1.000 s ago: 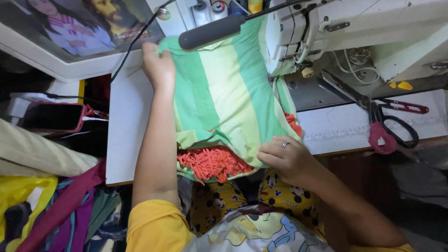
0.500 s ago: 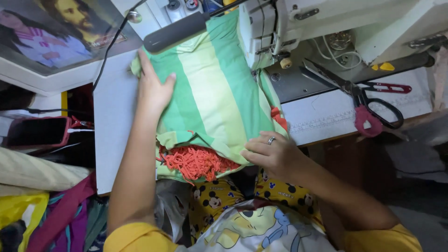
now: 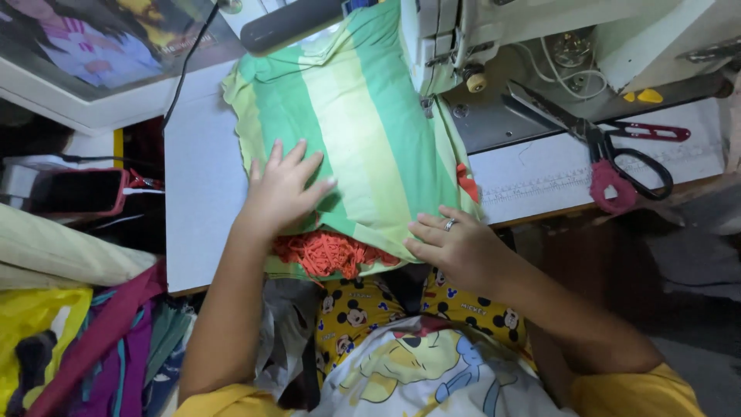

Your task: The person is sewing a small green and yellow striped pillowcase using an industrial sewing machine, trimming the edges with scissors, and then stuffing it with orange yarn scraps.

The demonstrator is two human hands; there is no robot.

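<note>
A green and pale-yellow striped cloth [image 3: 363, 147] is being pressed flat on the white table [image 3: 197, 208] of a sewing machine [image 3: 540, 46]. The left hand [image 3: 282, 193] is being laid on the cloth's near left part, palm down, fingers spread and gripping nothing. The right hand [image 3: 455, 247], a ring on one finger, is being rested open on the cloth's near right corner, at the table's front edge; nothing is being pinched, as far as can be seen.

The cloth is lying between the table's front edge and the machine head, its far end being covered by a dark roller-like bar [image 3: 293, 23] near the table's back edge. Its long axis, and its stripes, are running from the front edge toward the back, leaning slightly to the right. An orange frilled trim [image 3: 328, 253] is showing from under the near end, overhanging the front edge.

Judged from this, the cloth is being smoothed and lined up beside the needle area rather than stitched: its right edge is lying just beside the presser foot, but whether it is under the needle cannot be told. How much seam is done cannot be made out. Scissors [image 3: 610, 147] are lying well apart, toward the table's right edge, untouched
</note>
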